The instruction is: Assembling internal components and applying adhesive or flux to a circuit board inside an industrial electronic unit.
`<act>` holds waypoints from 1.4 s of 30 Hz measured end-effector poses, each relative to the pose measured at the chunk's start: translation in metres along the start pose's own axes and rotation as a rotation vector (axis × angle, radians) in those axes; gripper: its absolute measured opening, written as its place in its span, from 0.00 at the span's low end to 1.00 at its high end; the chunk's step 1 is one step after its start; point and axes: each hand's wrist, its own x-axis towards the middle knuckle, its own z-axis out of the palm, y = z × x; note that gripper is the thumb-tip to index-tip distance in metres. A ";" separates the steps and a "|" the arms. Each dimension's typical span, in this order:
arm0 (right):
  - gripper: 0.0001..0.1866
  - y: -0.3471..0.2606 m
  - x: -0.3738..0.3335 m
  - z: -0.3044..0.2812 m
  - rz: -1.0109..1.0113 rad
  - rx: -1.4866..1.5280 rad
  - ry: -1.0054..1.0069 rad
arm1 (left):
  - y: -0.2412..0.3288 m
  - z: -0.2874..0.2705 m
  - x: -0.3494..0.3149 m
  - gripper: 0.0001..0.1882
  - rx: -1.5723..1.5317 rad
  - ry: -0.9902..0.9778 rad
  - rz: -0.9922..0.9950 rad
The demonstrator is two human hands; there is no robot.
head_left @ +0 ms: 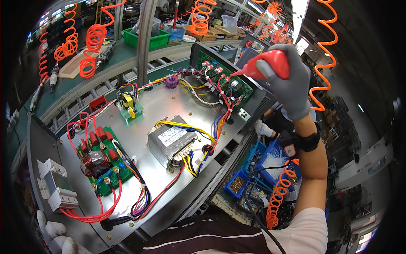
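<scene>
My right hand (288,82), in a grey glove, grips a red squeeze bottle (270,65) tilted on its side. The bottle's thin nozzle points left at the connectors on a green circuit board (242,88), which stands upright along the far right panel of a metal chassis (177,111). Whether the tip touches a connector, I cannot tell. At the lower left my left hand (57,235), in a whitish glove and partly cut off, curls its fingers at the chassis's near left edge. A transformer (172,142) and a second green board (105,163) sit in the chassis.
Blue bins (234,185) with screws and cable ties stand to the right, where a co-worker's gloved hand (264,128) shows. Orange coiled hoses (94,40) hang around the bench. Behind the chassis are rollers, a metal post (145,46) and a green bin (156,41).
</scene>
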 end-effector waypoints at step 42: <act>0.22 -0.022 -0.060 -0.030 -0.075 0.168 -0.077 | -0.010 -0.010 -0.003 0.10 -0.018 -0.064 0.051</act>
